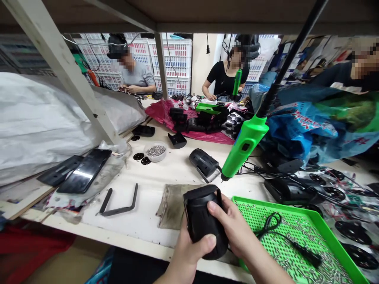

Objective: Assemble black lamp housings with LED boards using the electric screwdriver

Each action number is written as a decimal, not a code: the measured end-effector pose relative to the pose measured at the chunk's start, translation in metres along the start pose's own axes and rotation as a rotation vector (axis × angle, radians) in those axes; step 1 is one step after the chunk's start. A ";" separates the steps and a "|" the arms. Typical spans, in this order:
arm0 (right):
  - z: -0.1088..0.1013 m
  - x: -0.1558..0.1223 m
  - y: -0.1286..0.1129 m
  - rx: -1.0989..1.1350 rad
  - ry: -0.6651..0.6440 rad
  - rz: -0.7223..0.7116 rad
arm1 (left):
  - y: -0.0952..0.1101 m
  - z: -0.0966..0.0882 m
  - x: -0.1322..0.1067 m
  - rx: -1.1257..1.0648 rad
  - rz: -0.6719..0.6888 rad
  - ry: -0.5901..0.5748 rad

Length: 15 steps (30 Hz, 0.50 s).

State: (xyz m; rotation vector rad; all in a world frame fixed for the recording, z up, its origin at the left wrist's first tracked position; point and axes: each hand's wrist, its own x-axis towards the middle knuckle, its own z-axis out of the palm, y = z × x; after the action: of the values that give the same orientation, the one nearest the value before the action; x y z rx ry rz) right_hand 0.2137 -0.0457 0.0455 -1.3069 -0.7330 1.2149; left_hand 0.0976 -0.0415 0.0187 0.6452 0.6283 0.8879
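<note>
A black plastic housing [204,215] is held between my two hands above the front edge of the bench. My left hand [189,252] grips its lower left side, thumb across the front. On its upper right side, my right hand [233,221] is closed round it with the thumb pressed on the face. Beneath the housing lies a grey-brown cloth [171,205]. Just behind it, a green electric screwdriver [245,146] hangs at a slant, its tip near a second black housing [204,162] that has a metal bracket. A loose dark U-shaped bracket [120,211] lies to the left.
At right, a green tray [319,221] holds many screws and a black plug cable [296,240]. A bowl of small metal parts [156,152] stands mid-bench. Black panels [85,171] lie left. Overhead runs a shelf [207,27]. Co-workers [225,75] sit across the bench.
</note>
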 end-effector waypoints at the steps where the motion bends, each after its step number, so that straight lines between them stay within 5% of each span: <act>1: -0.001 -0.001 0.000 0.008 -0.001 0.011 | 0.000 0.000 0.000 0.011 0.012 0.003; 5: -0.011 0.003 -0.003 -0.066 -0.023 0.025 | 0.007 0.001 0.002 0.109 0.085 -0.014; 12: -0.016 0.022 -0.013 -0.331 0.016 0.035 | 0.017 -0.007 0.004 0.181 -0.012 -0.071; 15: -0.029 0.015 -0.019 -0.661 0.198 -0.138 | 0.017 -0.013 0.005 0.130 -0.054 0.003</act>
State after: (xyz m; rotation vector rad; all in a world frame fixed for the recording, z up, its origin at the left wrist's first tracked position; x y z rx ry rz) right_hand 0.2496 -0.0376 0.0554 -1.8451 -1.1101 0.7326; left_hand 0.0817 -0.0260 0.0215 0.7408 0.7075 0.8029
